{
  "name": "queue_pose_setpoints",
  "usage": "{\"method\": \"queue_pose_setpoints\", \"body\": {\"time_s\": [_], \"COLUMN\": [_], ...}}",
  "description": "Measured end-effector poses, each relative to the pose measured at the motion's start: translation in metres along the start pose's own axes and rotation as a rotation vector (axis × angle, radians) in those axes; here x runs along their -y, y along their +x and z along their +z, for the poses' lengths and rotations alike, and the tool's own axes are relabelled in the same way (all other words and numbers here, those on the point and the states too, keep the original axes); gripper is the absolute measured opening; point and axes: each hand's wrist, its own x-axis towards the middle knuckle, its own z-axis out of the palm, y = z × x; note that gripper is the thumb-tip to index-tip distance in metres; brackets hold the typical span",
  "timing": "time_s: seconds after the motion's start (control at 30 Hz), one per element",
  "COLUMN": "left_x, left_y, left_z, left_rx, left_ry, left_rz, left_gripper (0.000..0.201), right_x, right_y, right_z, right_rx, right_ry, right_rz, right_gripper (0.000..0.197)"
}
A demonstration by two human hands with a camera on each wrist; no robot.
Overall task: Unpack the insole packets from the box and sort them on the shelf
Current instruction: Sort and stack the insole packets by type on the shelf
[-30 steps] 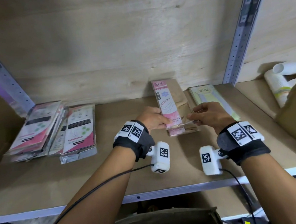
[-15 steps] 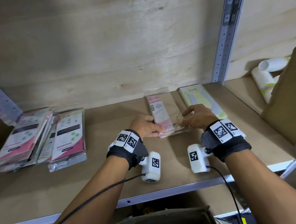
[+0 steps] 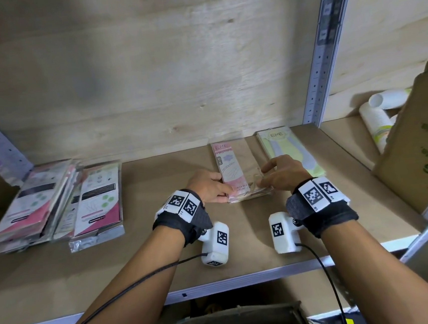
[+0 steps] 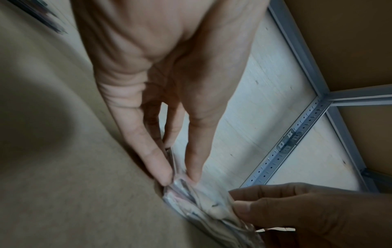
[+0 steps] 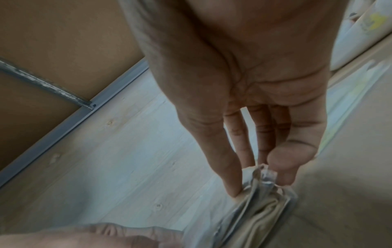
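Both hands, the left hand [image 3: 207,186] and the right hand [image 3: 282,173], pinch the near corners of the pink-labelled clear insole packets [image 3: 237,170] lying on the brown shelf board [image 3: 164,258]. Sorted piles, pink-and-white packets [image 3: 54,200] and a pale green packet [image 3: 284,147], suggest sorting is well underway; how many remain boxed is unclear.

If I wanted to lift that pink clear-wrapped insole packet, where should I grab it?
Probably by its near short end, from the shelf front: the pink clear-wrapped insole packet lies flat and lengthwise, and the left hand and right hand pinch its corners there.
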Motion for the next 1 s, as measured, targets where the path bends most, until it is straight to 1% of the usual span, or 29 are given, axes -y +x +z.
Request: {"method": "queue_pose_setpoints", "body": {"time_s": [0.1,0.17,0.27,0.33,0.4,0.5,0.57,0.63,0.73,0.87,0.93,1.0], "left_x": [-0.001,-0.002,-0.001,0.003,0.010,0.023,0.031,0.036,0.043,0.062,0.071,0.079], "left_y": [-0.001,-0.001,-0.001,-0.005,-0.013,-0.032,-0.047,-0.060,-0.079,-0.094,-0.099,-0.104], "left_z": [-0.002,-0.007,-0.027,-0.047,-0.071,-0.107,-0.134,-0.161,-0.197,-0.241,-0.257,-0.270], "left_rx": [0.030,0.031,-0.065,-0.157,-0.228,-0.285,-0.345,-0.394,-0.427,-0.479,-0.501,-0.534], "left_ry": [-0.006,0.012,0.025,0.033,-0.009,-0.096,-0.132,-0.134,-0.138,-0.158,-0.161,-0.141], "left_rz": [-0.001,0.002,0.021,0.061,0.131,0.225,0.275,0.306,0.331,0.288,0.250,0.226], "left_gripper": [0.058,0.062,0.079,0.076,0.065,0.037,0.022,0.014,0.010,0.012,0.013,0.012], "right_x": [0.001,0.004,0.010,0.017,0.028,0.043,0.054,0.065,0.086,0.123,0.142,0.161], "right_y": [-0.002,-0.003,-0.008,-0.012,-0.017,-0.031,-0.041,-0.049,-0.056,-0.049,-0.042,-0.035], "right_z": [-0.001,-0.001,-0.001,0.001,0.005,0.020,0.037,0.059,0.097,0.150,0.174,0.195], "right_rx": [0.005,-0.003,-0.060,-0.106,-0.103,0.007,0.101,0.209,0.333,0.410,0.449,0.496], "right_ry": [-0.043,-0.071,-0.109,-0.119,-0.055,0.029,0.113,0.170,0.164,0.144,0.128,0.125], "right_rz": [-0.007,-0.019,-0.087,-0.182,-0.259,-0.329,-0.320,-0.296,-0.320,-0.330,-0.303,-0.254], "right_gripper": [0.042,0.044,0.044,0.044,0.040,0.027,0.020,0.020,0.019,0.009,0.007,0.013]}}
